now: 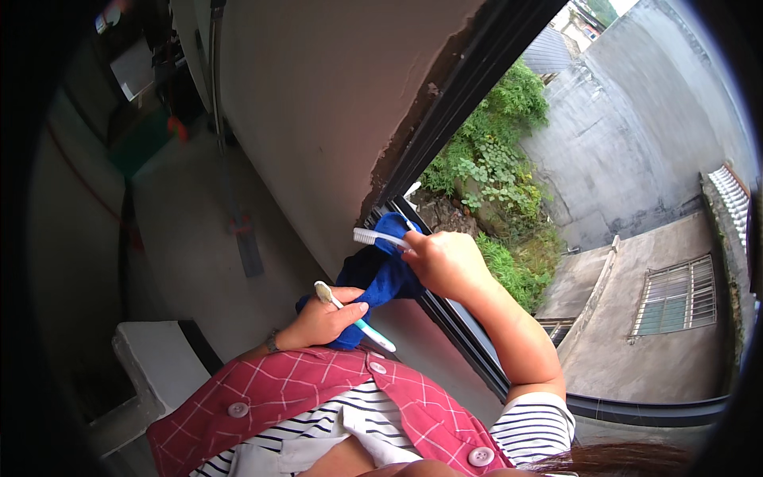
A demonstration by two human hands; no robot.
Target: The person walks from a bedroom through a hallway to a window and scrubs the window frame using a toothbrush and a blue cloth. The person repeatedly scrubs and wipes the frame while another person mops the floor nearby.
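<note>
My left hand holds a white and teal toothbrush with dirty-looking bristles, together with the lower part of a blue cloth. A white toothbrush with pale bristles is in my right hand, its head pointing left. The cloth's upper part lies against my right fingers, at the corner of the dark window frame. Part of another thin white piece shows beside the cloth above my right fingers; what it is, I cannot tell.
A wall with a chipped edge meets the window. On the left, a squeegee-like tool stands on the floor, a green dustpan-like thing lies farther back, and a white ledge is near my left side. Plants and concrete walls lie outside.
</note>
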